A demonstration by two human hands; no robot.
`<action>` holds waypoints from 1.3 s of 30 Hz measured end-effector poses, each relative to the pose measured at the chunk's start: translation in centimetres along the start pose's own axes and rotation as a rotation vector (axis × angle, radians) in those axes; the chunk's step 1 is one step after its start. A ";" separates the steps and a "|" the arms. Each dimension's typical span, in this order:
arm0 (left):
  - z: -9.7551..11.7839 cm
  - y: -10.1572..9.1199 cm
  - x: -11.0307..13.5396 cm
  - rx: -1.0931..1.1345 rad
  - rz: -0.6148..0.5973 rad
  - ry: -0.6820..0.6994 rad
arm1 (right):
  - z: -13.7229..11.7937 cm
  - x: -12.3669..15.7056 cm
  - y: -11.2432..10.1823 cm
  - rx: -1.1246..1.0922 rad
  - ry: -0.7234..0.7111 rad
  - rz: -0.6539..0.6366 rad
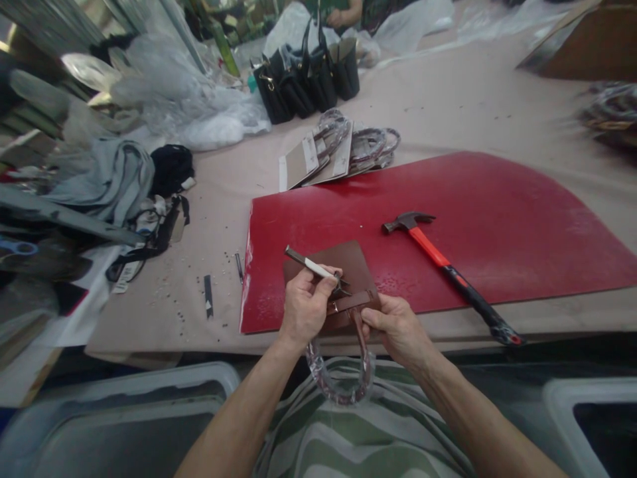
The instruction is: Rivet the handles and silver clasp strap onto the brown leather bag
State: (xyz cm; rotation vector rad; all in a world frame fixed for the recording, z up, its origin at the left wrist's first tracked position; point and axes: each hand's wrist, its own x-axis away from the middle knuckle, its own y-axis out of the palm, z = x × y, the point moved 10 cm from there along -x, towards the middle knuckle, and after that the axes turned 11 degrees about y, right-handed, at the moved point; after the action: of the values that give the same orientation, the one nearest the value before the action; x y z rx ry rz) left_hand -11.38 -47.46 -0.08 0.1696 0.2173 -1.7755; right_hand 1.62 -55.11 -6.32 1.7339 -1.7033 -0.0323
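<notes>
My left hand [307, 302] is closed around a slim metal punch [309, 264] with a white middle part, held slanting across the work. A few dark thin ends show by my fingertips; what they are I cannot make out. My right hand [398, 325] grips the right edge of a brown leather bag panel [348, 261], thumb on top. Across the panel runs a short brown strap [351, 302]. From it a looped handle [343, 397], wrapped in clear plastic, hangs towards my lap. To the right, a claw hammer [438, 255] with an orange and black handle lies untouched.
A red mat [478, 199] covers the table's front part. Beyond it lie several panels with wrapped handles [328, 149] and black bags [303, 79]. Small bits and a dark strip [208, 297] lie at left. Grey bins [124, 398] stand below the edge. Another person's hand [343, 16] shows far back.
</notes>
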 end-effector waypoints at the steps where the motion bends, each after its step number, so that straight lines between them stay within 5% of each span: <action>1: -0.2 0.0 0.1 -0.003 0.005 -0.005 | 0.0 0.0 0.0 -0.001 0.002 0.001; 6: 0.0 -0.4 0.7 0.045 0.059 0.051 | 0.4 -0.1 0.0 -0.012 0.018 0.007; 18: 3.7 0.8 2.1 -0.160 -0.096 0.539 | 0.7 -0.5 -0.1 -0.025 0.035 0.018; 28: 4.6 1.3 2.8 -0.240 -0.118 0.662 | 0.6 -0.4 0.0 -0.009 0.020 0.037; 39: 5.2 1.1 5.2 -0.346 -0.010 0.722 | 0.3 -0.1 0.3 0.009 -0.031 0.063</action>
State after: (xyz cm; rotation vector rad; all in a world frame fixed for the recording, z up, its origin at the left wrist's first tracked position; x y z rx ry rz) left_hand -11.40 -53.89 3.73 0.5550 1.0334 -1.5936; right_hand 1.19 -55.10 -6.46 1.6936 -1.7821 -0.0227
